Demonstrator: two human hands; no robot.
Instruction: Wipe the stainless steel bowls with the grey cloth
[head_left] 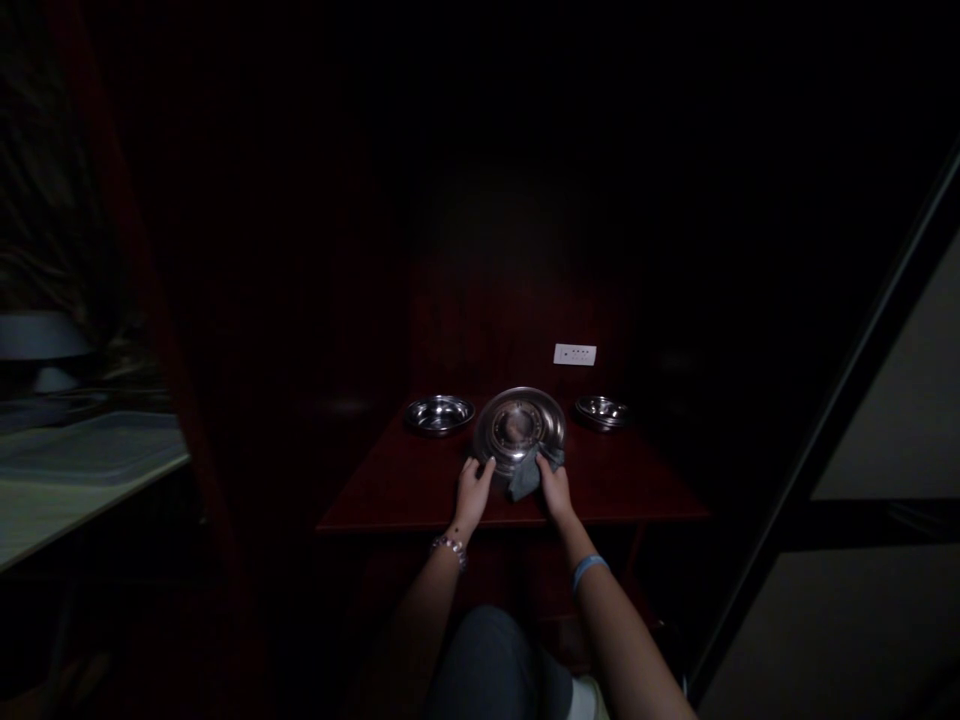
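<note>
A round, shiny metal plate (519,425) is tilted up above the dark red table, its underside with a ring of markings facing me. My left hand (475,490) grips the plate's lower left rim, thumb on the near face. At the lower right rim, my right hand (553,485) is closed on a grey-green cloth (526,478), pinching it against the plate. The fingers behind the plate are hidden. To the left rests a metal dish (439,414), and a smaller stack of metal dishes (602,412) is on the right.
The dark red table (420,490) stands against a back wall with a white socket panel (575,355). At the far left is a pale desk (45,515) bearing a clear tray (112,448). Dark side panels flank the table. My knee (487,660) is below its front edge.
</note>
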